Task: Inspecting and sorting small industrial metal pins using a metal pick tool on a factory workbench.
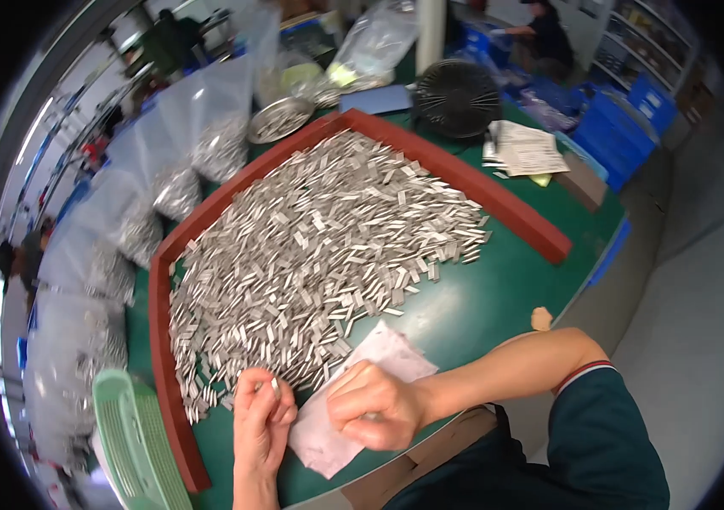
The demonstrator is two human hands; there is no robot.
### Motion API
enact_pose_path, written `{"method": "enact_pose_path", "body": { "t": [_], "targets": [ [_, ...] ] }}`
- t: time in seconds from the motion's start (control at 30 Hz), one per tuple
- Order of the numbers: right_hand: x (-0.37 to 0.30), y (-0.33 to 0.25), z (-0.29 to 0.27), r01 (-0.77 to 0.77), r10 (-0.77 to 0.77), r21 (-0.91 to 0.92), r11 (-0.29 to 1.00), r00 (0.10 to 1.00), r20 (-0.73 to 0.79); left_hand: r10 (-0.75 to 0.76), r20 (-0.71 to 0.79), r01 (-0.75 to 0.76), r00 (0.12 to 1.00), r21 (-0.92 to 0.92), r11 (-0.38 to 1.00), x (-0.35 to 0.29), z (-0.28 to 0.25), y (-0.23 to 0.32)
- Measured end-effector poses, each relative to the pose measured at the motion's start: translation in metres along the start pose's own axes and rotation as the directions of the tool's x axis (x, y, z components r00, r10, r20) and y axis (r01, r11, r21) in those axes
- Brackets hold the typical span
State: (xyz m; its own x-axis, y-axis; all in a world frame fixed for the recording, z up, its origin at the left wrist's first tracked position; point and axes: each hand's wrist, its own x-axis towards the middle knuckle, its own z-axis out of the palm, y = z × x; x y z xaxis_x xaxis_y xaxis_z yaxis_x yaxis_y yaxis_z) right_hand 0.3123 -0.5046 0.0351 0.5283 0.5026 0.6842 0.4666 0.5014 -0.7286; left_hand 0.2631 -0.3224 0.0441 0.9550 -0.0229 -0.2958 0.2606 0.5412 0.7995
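A wide heap of small flat silvery metal pieces [311, 238] covers much of the green table in front of me. My left hand [262, 416] is at the heap's near edge, fingers curled in, with a small light metal piece [275, 384] pinched at its fingertips. Just to its right, my right hand [374, 406] is closed over a whitish cloth or paper sheet [391, 344]. Its fingertips are hidden, so I cannot tell what they hold. The sheet lies on the table, with faint dark marks.
A red-brown frame [158, 314] borders the heap. Outside it stand a green plastic basket [128, 433], clear bags of metal pieces [179, 191], a round metal dish [281, 119], a black fan [457, 98] and papers [523, 149]. Blue bins [617, 136] and a seated person [549, 38] are farther off.
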Motion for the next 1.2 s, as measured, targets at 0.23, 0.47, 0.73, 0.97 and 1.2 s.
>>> {"method": "enact_pose_path", "body": {
  "t": [0.23, 0.47, 0.73, 0.97, 1.2],
  "targets": [
    [0.008, -0.008, -0.018, -0.189, 0.195, 0.087, 0.978, 0.979, -0.067, -0.061, 0.124, 0.053, 0.99, 0.065, 0.996, 0.015, -0.008, 0.0],
    [0.008, -0.003, -0.015, -0.252, 0.264, 0.124, 0.96, 0.959, -0.099, -0.059, 0.114, 0.055, 0.992, 0.041, 0.998, 0.011, -0.013, -0.003],
    [0.007, -0.005, -0.013, -0.239, 0.252, 0.108, 0.965, 0.959, -0.132, -0.08, 0.104, 0.078, 0.991, 0.031, 0.997, 0.011, -0.009, -0.002],
    [0.011, -0.003, -0.01, -0.219, 0.233, 0.091, 0.971, 0.955, -0.182, -0.058, 0.088, 0.064, 0.994, -0.064, 0.996, 0.013, -0.013, 0.002],
    [0.007, -0.001, -0.019, -0.289, 0.296, 0.073, 0.955, 0.945, -0.14, 0.256, 0.089, -0.199, 0.963, 0.874, 0.443, 0.005, 0.001, 0.008]
  ]
}}
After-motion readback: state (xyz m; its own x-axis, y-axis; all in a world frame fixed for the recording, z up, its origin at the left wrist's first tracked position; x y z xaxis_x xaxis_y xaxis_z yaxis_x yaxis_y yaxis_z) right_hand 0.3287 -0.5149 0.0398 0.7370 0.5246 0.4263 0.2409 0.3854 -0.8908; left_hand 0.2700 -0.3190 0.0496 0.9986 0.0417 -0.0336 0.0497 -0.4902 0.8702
